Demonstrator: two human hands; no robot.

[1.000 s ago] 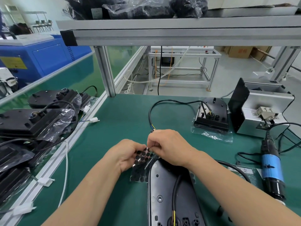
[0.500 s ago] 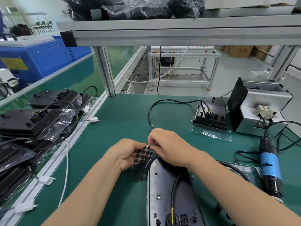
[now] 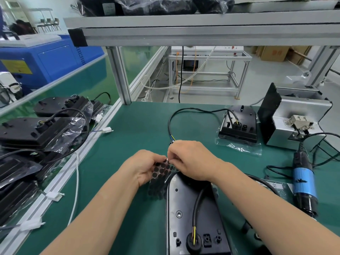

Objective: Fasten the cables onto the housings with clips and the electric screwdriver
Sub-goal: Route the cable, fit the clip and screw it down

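The left grip (image 3: 145, 168) curls around a sheet of black round pads (image 3: 162, 171), fingers behind it and thumb in front. The right grip (image 3: 191, 161), close against the left, pinches the sheet's upper edge with its fingertips. The housing (image 3: 193, 218) lies on the tabletop (image 3: 128, 135), its far end under the right grip, its cable (image 3: 199, 197) passing beneath that wrist. The electric screwdriver (image 3: 304, 183) lies well right of the right grip.

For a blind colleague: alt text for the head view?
The left hand holds a sheet of black round pads while the right hand pinches at its top edge, over a black housing on a green bench. An electric screwdriver lies at right.
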